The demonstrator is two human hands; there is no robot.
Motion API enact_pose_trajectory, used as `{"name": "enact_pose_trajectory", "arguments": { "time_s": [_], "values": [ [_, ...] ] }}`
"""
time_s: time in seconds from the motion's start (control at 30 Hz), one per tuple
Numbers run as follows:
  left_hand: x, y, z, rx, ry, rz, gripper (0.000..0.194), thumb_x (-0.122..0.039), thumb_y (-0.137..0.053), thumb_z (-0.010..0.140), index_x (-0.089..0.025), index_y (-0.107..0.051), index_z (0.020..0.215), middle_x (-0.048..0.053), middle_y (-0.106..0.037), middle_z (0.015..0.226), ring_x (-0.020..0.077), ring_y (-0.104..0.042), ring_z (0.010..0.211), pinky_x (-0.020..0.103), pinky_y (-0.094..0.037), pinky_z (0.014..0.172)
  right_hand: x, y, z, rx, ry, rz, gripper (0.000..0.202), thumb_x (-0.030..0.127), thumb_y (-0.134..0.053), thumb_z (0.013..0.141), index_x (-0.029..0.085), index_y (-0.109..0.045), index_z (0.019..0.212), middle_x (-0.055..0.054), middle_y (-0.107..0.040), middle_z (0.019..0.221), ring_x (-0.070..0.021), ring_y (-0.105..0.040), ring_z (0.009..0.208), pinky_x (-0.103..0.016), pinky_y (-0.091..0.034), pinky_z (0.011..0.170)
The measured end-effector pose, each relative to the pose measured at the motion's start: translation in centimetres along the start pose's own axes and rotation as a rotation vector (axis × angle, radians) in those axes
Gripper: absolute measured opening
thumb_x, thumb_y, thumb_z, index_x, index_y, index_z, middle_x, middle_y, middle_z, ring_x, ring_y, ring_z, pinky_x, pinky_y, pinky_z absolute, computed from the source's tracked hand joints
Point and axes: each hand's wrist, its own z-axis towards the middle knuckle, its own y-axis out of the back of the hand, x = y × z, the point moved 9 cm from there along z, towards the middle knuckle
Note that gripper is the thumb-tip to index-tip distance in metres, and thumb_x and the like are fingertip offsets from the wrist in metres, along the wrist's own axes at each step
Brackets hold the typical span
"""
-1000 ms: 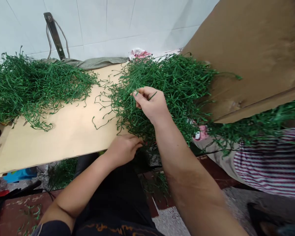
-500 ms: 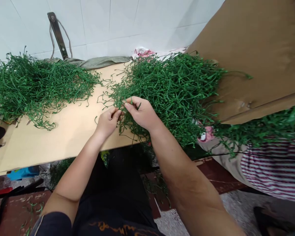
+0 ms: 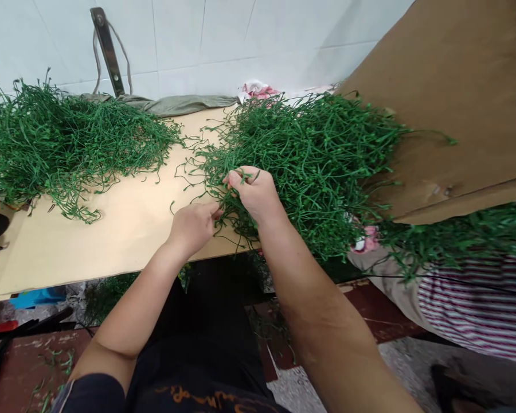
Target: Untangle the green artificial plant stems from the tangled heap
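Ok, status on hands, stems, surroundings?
Right hand pinching green stems over right pile. Left hand at pile's near edge. Cardboard by pile's right side, away from hands.

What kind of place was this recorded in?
Probably a plain indoor workroom or home work area, though which is unclear: a white tiled wall, heaps of green stems on a cardboard-like work surface, and a worn dark-red bench below suggest it.

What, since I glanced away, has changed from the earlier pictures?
The bare left hand moved from the pale board's near edge, came beside the bare right hand, then drew back. The right hand, pinching green stems, shifted left and nearer. Whether the left let go of anything is unclear. The tangled green left pile and right pile stayed put.
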Motion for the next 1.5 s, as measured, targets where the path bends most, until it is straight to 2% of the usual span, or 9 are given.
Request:
{"name": "enact_pose_trajectory", "arguments": {
  "time_s": [0.23, 0.4, 0.63, 0.83, 0.93, 1.07, 1.17, 1.3, 1.5],
  "values": [
    [-0.6, 0.3, -1.8, -0.045, 0.055, -0.124, 0.023, -0.015, -0.035, 0.081, -0.018, -0.054, 0.070, 0.001, -0.063, 0.070, 0.0134, -0.056, 0.065, 0.024, -0.039, 0.061, 0.4, -1.0, 0.9, -0.114, 0.024, -0.111, 0.026, 0.009, -0.050, 0.075, 0.017, -0.046, 0.051, 0.004, -0.038, 0.048, -0.0071, -0.030, 0.047, -0.023, -0.026, 0.047],
    [-7.0, -2.7, -6.5, 0.217, -0.402, -0.269, 0.020, -0.011, -0.041, 0.076, -0.018, -0.059, 0.071, -0.001, -0.064, 0.063, 0.0121, -0.056, 0.062, 0.022, -0.039, 0.060, -1.0, 4.2, 2.5, -0.442, -0.014, 0.045, 0.024, 0.022, -0.050, 0.079, 0.019, -0.041, 0.057, 0.005, -0.035, 0.053, -0.0061, -0.030, 0.045, -0.021, -0.031, 0.045],
    [-4.1, -0.9, -4.2, 0.086, -0.104, -0.370, 0.029, -0.030, -0.037, 0.088, -0.017, -0.058, 0.071, 0.001, -0.061, 0.063, 0.0104, -0.054, 0.060, 0.021, -0.040, 0.057, 2.1, 1.4, 1.5, -0.008, 0.016, 0.055, 0.033, 0.047, -0.064, 0.068, 0.018, -0.048, 0.059, 0.004, -0.042, 0.050, -0.0053, -0.036, 0.043, -0.021, -0.033, 0.041],
    [-4.2, -2.1, -4.2, 0.062, -0.153, -0.326, 0.020, -0.029, -0.043, 0.086, -0.018, -0.059, 0.085, 0.003, -0.066, 0.081, 0.0138, -0.059, 0.075, 0.026, -0.044, 0.071, 3.0, 1.5, 0.8, 0.068, 0.043, 0.012, 0.031, 0.045, -0.065, 0.067, 0.017, -0.055, 0.060, 0.002, -0.044, 0.051, -0.0063, -0.037, 0.046, -0.023, -0.033, 0.045],
    [-2.8, -1.5, -3.6, -0.114, -0.079, -0.353, 0.022, -0.033, -0.046, 0.084, -0.016, -0.055, 0.095, 0.007, -0.062, 0.092, 0.0166, -0.056, 0.086, 0.030, -0.045, 0.078, 3.5, 1.6, 0.4, 0.099, 0.072, -0.011, 0.034, 0.048, -0.066, 0.064, 0.017, -0.054, 0.057, 0.002, -0.044, 0.052, -0.0060, -0.034, 0.048, -0.023, -0.030, 0.046],
    [-1.1, -0.2, -2.0, -0.370, 0.018, -0.404, 0.056, -0.046, -0.056, 0.075, -0.012, -0.041, 0.117, 0.017, -0.045, 0.120, 0.0231, -0.046, 0.110, 0.036, -0.043, 0.088, 4.0, 1.6, -0.2, 0.120, 0.075, -0.026, 0.036, 0.049, -0.065, 0.065, 0.017, -0.053, 0.056, 0.003, -0.041, 0.050, -0.0058, -0.032, 0.048, -0.023, -0.029, 0.046],
    [-1.1, -1.3, -0.1, -0.295, 0.032, -0.500, 0.054, -0.047, -0.056, 0.075, -0.012, -0.045, 0.114, 0.015, -0.049, 0.115, 0.0209, -0.050, 0.104, 0.034, -0.044, 0.085, 4.0, 1.4, -0.4, 0.124, 0.077, -0.027, 0.032, 0.045, -0.064, 0.067, 0.016, -0.054, 0.058, 0.003, -0.043, 0.051, -0.0063, -0.034, 0.049, -0.022, -0.030, 0.047],
    [-2.1, -3.1, 1.0, -0.082, 0.028, -0.605, 0.028, -0.036, -0.041, 0.085, -0.015, -0.057, 0.080, 0.004, -0.060, 0.079, 0.0134, -0.055, 0.079, 0.026, -0.044, 0.076, 3.4, 1.5, -0.3, 0.089, 0.073, -0.044, 0.024, 0.035, -0.063, 0.069, 0.016, -0.056, 0.057, 0.001, -0.048, 0.052, -0.0067, -0.037, 0.049, -0.022, -0.030, 0.047],
    [-2.8, -2.2, -0.1, -0.032, 0.056, -0.670, 0.035, -0.029, -0.035, 0.087, -0.017, -0.045, 0.055, -0.001, -0.051, 0.053, 0.0095, -0.048, 0.058, 0.023, -0.039, 0.065, 1.9, 2.4, 0.3, -0.017, 0.024, -0.034, 0.022, 0.020, -0.060, 0.070, 0.016, -0.051, 0.050, 0.003, -0.042, 0.046, -0.0061, -0.033, 0.045, -0.022, -0.028, 0.044]
  ]
}}
